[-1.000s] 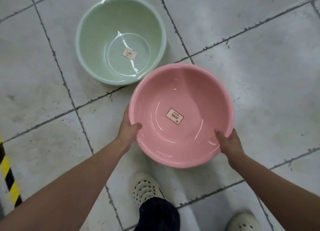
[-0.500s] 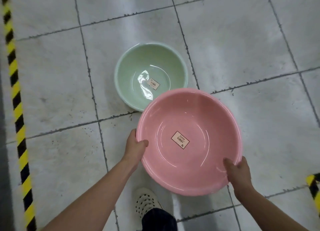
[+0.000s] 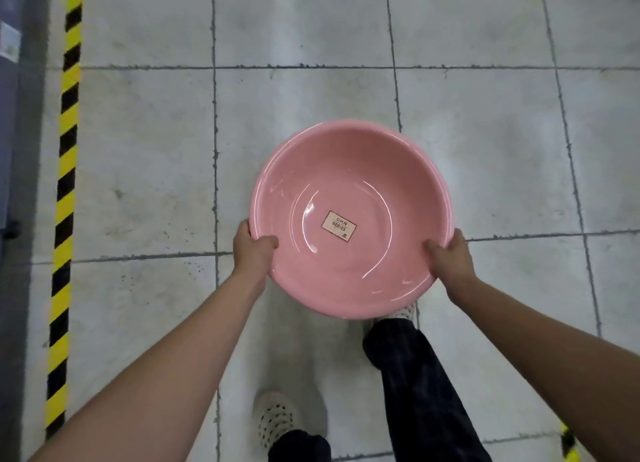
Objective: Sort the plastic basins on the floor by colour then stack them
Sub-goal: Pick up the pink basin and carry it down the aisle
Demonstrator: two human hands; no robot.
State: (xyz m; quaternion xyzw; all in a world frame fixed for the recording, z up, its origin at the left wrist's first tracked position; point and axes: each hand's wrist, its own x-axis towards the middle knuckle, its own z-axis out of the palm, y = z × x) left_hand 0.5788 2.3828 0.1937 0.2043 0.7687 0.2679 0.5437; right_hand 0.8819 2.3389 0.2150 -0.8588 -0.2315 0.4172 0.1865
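My left hand (image 3: 252, 250) and right hand (image 3: 450, 258) grip opposite rim edges of the round pink plastic basin (image 3: 351, 219), thumbs hooked inside, held above the grey tiled floor (image 3: 145, 171).

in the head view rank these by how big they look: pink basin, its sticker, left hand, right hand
1. pink basin, by far the largest
2. left hand and right hand, which look about alike, so I won't rank one above the other
3. sticker, the smallest
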